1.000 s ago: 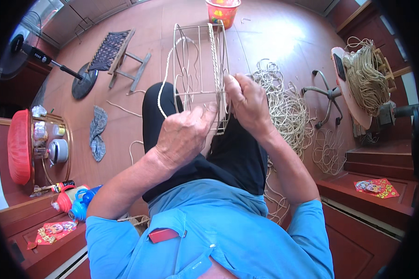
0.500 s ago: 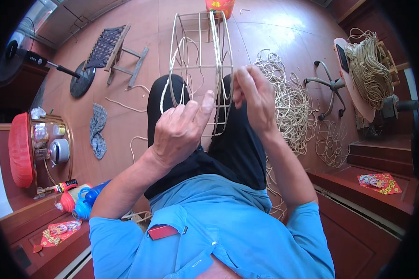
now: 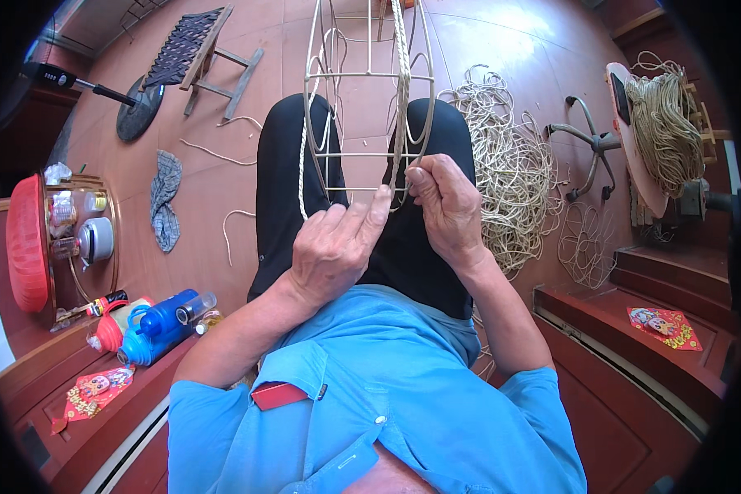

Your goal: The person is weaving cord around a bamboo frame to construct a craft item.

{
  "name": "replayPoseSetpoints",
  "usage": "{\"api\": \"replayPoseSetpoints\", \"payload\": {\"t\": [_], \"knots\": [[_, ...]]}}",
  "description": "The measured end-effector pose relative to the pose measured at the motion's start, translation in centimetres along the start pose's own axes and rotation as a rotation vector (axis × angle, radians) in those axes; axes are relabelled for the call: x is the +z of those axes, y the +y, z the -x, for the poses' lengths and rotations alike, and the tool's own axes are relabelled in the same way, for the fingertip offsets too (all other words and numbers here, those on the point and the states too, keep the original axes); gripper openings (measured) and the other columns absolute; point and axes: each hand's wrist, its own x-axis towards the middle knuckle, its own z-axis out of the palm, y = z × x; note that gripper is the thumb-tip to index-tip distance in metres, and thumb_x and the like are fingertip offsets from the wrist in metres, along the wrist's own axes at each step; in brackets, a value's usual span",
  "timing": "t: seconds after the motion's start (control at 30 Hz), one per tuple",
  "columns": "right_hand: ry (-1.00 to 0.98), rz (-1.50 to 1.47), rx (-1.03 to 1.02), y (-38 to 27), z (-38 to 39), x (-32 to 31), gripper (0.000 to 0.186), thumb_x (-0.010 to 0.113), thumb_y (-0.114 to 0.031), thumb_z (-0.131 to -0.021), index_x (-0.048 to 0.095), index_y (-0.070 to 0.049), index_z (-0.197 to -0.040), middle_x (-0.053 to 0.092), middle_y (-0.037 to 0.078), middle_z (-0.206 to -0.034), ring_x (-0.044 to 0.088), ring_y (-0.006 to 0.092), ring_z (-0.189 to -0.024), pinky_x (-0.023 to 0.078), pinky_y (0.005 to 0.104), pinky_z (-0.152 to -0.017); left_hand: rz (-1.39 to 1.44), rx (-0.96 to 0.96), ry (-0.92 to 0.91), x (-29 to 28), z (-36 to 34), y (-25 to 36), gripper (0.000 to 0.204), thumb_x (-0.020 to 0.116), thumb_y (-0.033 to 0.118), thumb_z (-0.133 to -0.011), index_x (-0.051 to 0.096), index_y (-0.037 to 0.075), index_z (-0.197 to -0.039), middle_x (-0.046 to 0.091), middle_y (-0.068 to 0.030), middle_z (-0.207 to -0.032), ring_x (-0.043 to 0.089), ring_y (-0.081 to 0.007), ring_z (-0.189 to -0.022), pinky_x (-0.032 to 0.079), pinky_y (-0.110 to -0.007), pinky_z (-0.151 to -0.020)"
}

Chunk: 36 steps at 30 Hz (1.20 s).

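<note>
A long metal wire frame [image 3: 369, 75] reaches away from me over my knees, with pale cord [image 3: 403, 82] wound along one of its long bars. My left hand [image 3: 331, 247] is closed at its near end, fingers curled round the near left part and the index finger stretched toward the lower bars. Close by on the right, my right hand [image 3: 449, 210] pinches thumb and fingertips together beside the near right corner of the frame. What lies inside that pinch is too small to make out.
A big heap of loose cord [image 3: 510, 173] covers the floor at right, beside a wheeled chair base [image 3: 593, 144]. Further right, a cord bundle [image 3: 667, 132] hangs over a board. At left stand a folding stool [image 3: 214, 66], a crumpled cloth [image 3: 165, 202] and a blue flask [image 3: 169, 317].
The wire frame has come nearer and tilted up. My right hand has moved down and inward to the frame's near end, closer to my left hand, which has dropped a little.
</note>
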Motion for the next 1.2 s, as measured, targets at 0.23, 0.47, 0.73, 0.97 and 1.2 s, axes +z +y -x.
{"api": "replayPoseSetpoints", "payload": {"t": [0.23, 0.47, 0.73, 0.97, 1.2], "knots": [[0.041, 0.08, -0.105, 0.4, -1.6, 0.7, 0.012, 0.069, -0.012, -0.107, 0.064, -0.001, -0.106, 0.062, 0.015, -0.09, 0.065, 0.0335, -0.073, 0.053, 0.0415, -0.064, -0.045, -0.008, -0.002, 1.3, -1.5, -1.1, 0.051, 0.066, 0.008, -0.087, 0.072, 0.007, -0.138, 0.059, -0.0033, -0.085, 0.062, -0.019, -0.072, 0.049, -0.035, -0.062], [-0.021, -0.033, -0.024, 0.3, -5.8, 0.5, 0.021, 0.064, -0.019, -0.112, 0.064, -0.002, -0.101, 0.062, 0.009, -0.077, 0.063, 0.0198, -0.063, 0.051, 0.0357, -0.059, 0.182, -0.085, -0.096, 0.3, -5.4, -3.7, 0.029, 0.061, 0.005, -0.096, 0.073, 0.011, -0.122, 0.067, -0.0091, -0.085, 0.073, -0.0274, -0.076, 0.058, -0.042, -0.066], [-0.076, -0.35, 0.197, -1.6, -11.7, -1.5, 0.034, 0.059, -0.031, -0.116, 0.067, -0.001, -0.104, 0.066, 0.004, -0.078, 0.068, 0.0115, -0.069, 0.054, 0.027, -0.061, 0.162, -0.012, -0.11, -3.7, -11.9, -6.0, 0.017, 0.057, 0.01, -0.1, 0.07, 0.011, -0.111, 0.072, -0.0126, -0.086, 0.076, -0.0319, -0.076, 0.06, -0.045, -0.066], [-0.013, -0.52, 0.335, 0.1, -10.3, -1.7, 0.036, 0.063, -0.036, -0.114, 0.07, -0.002, -0.104, 0.067, 0.002, -0.081, 0.064, 0.0082, -0.068, 0.053, 0.024, -0.063, 0.137, -0.009, 0.016, -1.8, -9.4, -3.6, 0.028, 0.064, 0.005, -0.096, 0.071, 0.006, -0.124, 0.07, -0.0115, -0.088, 0.072, -0.0273, -0.075, 0.055, -0.04, -0.064], [0.174, -0.445, 0.328, -1.2, -6.7, -1.3, 0.032, 0.07, -0.032, -0.109, 0.068, 0.0, -0.114, 0.07, 0.004, -0.099, 0.065, 0.008, -0.083, 0.056, 0.0247, -0.072, 0.126, 0.028, 0.075, -1.7, -5.2, -1.9, 0.037, 0.072, 0.0, -0.09, 0.07, 0.003, -0.127, 0.059, -0.0071, -0.08, 0.063, -0.0219, -0.068, 0.048, -0.037, -0.062]]}}
